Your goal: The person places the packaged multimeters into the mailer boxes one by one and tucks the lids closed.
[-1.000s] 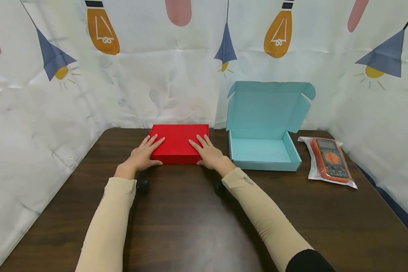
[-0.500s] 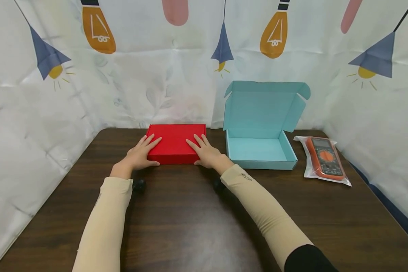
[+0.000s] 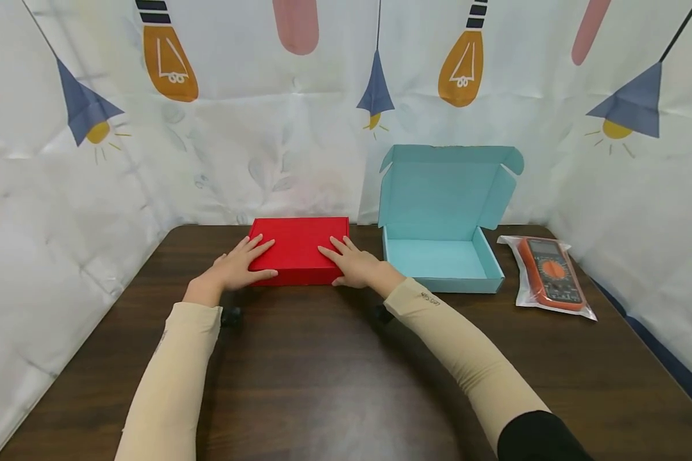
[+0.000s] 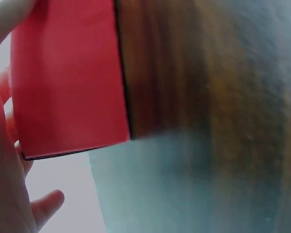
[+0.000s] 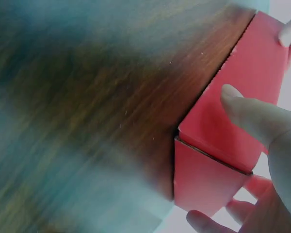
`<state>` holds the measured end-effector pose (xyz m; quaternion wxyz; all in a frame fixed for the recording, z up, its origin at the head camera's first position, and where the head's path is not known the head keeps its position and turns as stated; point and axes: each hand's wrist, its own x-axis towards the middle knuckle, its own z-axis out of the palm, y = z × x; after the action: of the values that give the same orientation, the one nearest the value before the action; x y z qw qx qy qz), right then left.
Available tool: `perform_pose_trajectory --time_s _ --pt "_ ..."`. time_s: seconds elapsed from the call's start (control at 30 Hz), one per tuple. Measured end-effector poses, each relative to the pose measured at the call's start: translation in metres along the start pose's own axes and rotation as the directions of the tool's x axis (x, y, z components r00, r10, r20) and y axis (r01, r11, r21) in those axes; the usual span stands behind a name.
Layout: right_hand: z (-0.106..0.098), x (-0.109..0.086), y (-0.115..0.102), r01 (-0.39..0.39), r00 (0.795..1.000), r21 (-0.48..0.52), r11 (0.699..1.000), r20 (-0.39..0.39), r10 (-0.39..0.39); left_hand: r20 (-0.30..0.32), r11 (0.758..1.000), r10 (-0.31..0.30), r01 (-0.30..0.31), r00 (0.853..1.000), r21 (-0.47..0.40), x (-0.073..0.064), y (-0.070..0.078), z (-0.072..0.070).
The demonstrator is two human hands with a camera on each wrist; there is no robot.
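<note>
A closed red cardboard box [image 3: 298, 243] lies flat on the dark wooden table [image 3: 300, 371], near its back edge. My left hand [image 3: 230, 269] rests on the box's left side, fingers spread over the lid and thumb at the front. On the right part of the box lies my right hand [image 3: 356, 264], its fingers spread over the lid. The right wrist view shows that hand's thumb [image 5: 254, 114] against the red front face. In the left wrist view, a corner of the box [image 4: 70, 82] is near the fingers, and part of that hand is cut off.
Right of the red box stands a light blue cardboard box [image 3: 450, 256] with its lid raised. Beyond it, an orange multimeter [image 3: 553, 272] lies in a clear plastic bag near the table's right edge. A printed white cloth [image 3: 300, 128] hangs behind the table.
The head view has shifted slightly, so the scene sits lower in it. Both hands stay on the red box; the right forearm has swung a little outward to the right.
</note>
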<state>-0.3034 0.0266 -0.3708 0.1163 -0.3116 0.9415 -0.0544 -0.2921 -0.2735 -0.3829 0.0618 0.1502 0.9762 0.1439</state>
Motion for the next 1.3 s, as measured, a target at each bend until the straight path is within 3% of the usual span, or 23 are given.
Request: perform_pose_trajectory --time_s 0.4,0.7,0.93,1.17,1.3 --pt "-0.007 -0.026 0.009 0.146 0.989 0.055 0.988 -0.008 -0.146 -0.026 0.999 -0.018 0.018 1.0 0.036 -0.005 0.018 -0.007" --pt "-0.012 -0.051 0.021 0.265 0.959 0.072 0.962 -0.128 -0.255 -0.15 0.999 0.02 -0.015 0.989 0.035 -0.002 0.037 -0.006" --pt "-0.01 -0.071 0.034 0.301 0.927 0.047 0.953 -0.251 -0.28 -0.271 0.996 0.026 -0.047 0.962 -0.071 0.004 0.051 -0.001" --pt "-0.019 -0.094 0.048 0.294 0.896 0.06 0.954 -0.365 -0.253 -0.416 0.98 0.03 -0.109 0.909 -0.168 0.008 0.069 0.008" --pt "-0.025 -0.105 0.059 0.268 0.879 0.072 0.961 -0.426 -0.214 -0.464 0.966 0.043 -0.155 0.885 -0.206 0.012 0.085 0.012"
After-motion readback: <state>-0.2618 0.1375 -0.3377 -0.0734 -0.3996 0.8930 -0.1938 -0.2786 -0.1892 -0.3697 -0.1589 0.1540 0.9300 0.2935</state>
